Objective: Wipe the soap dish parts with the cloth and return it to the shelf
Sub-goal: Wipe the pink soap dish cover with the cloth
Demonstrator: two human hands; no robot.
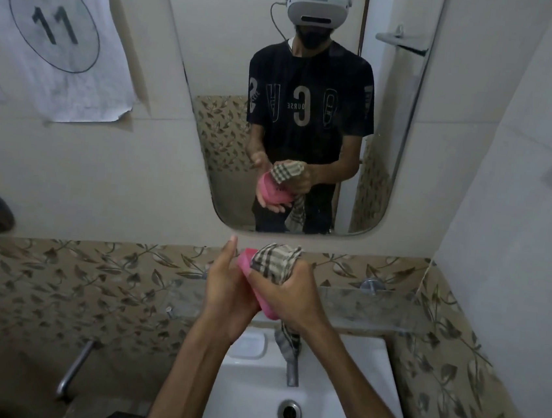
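Head view: my left hand cradles the pink soap dish at 12 o'clock over the sink, right hand clenches the checked cloth against it, glass shelf just behind at 1 o'clock.

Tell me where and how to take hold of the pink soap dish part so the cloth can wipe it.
Judging by its pose, take the pink soap dish part by its long outer edge, coming from the left, as the left hand does now. It stands tilted above the sink, with its other side under the checked cloth in the right hand. A left-side grip probably leaves that side free for wiping.
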